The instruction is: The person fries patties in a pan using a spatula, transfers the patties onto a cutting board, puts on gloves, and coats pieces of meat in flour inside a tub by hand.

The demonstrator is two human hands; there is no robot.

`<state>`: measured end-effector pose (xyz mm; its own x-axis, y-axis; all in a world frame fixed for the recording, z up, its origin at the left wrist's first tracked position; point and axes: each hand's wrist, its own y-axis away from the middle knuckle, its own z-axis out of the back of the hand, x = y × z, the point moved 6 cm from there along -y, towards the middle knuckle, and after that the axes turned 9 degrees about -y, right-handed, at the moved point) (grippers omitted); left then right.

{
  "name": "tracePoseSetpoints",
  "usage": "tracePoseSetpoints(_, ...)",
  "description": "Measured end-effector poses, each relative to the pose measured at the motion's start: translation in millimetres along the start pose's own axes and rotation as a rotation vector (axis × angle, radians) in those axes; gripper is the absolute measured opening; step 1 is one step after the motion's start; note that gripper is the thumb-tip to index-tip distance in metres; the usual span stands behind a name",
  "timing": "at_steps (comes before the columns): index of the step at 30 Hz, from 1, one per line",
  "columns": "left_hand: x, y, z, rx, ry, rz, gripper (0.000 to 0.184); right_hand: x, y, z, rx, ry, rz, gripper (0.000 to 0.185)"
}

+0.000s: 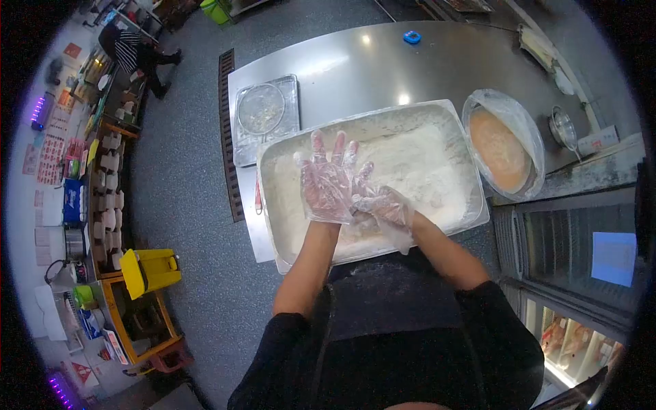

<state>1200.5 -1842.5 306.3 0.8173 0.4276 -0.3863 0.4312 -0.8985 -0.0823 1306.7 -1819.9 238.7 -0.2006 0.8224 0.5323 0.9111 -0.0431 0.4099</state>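
Although flour fills the metal tray and both gloves are on, the pinkish mass sits apart in its bowl at right, seemingly untouched. The left hand spreads wide, empty; the right hand meets it (pinching or not, I cannot tell).

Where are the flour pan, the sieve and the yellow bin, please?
Pan point(403, 115): head view, on the inside of its far wall.
Sieve point(262, 109): head view, on the middle of its round mesh.
Yellow bin point(160, 270): head view, on its side.
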Motion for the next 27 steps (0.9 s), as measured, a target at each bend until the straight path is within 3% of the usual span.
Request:
tracePoseSetpoints(2,-3,-3,-5,0.083,0.068,-0.021,0.070,-3,2,-5,-0.007,-0.362,0.091,0.060)
tracePoseSetpoints(3,-4,-4,-6,0.091,0.082,-0.032,0.070,2,7,0,-0.044,-0.363,0.140,0.060)
tracePoseSetpoints(7,0,-8,-8,0.196,0.091,-0.008,0.072,19,1,-4,-0.077,0.391,0.347,0.038)
tracePoseSetpoints(9,-7,-8,-9,0.129,0.045,-0.042,0.072,19,-12,-17,-0.029,0.771,0.366,0.028)
tracePoseSetpoints(10,-10,-8,-9,0.121,0.034,-0.053,0.072,18,-14,-18,-0.012,0.768,0.362,0.028)
tracePoseSetpoints(12,-11,-6,-11,0.069,-0.049,0.016,0.071,28,-7,-27,-0.116,0.964,0.689,0.018)
tracePoseSetpoints(13,-16,-8,-15,0.053,-0.062,-0.007,0.071,19,-15,-20,-0.085,0.959,0.681,0.018)
tracePoseSetpoints(15,-13,-5,0,-0.519,-0.301,0.180,0.061,-4,-29,-13,-0.034,1.558,0.560,0.017)
tracePoseSetpoints(17,-5,-8,33,-0.460,-0.501,0.171,0.045,5,-15,-22,0.028,1.789,0.194,0.022)
tracePoseSetpoints(20,-16,-2,47,-0.495,-0.504,0.191,0.031,1,-19,23,-0.166,1.916,0.247,0.045)
tracePoseSetpoints(21,-28,2,45,-0.544,-0.478,0.220,0.035,2,-22,36,-0.199,1.978,0.269,0.048)
tracePoseSetpoints(24,-80,14,65,-0.571,-0.612,0.124,0.039,33,-6,25,-0.379,2.330,0.400,0.058)
tracePoseSetpoints(25,-106,15,53,-0.581,-0.772,-0.016,0.032,46,0,11,-0.434,2.423,0.441,0.061)
tracePoseSetpoints(27,-156,22,105,-0.626,-0.992,-0.163,0.028,45,-8,21,-0.278,2.017,-0.172,0.071)
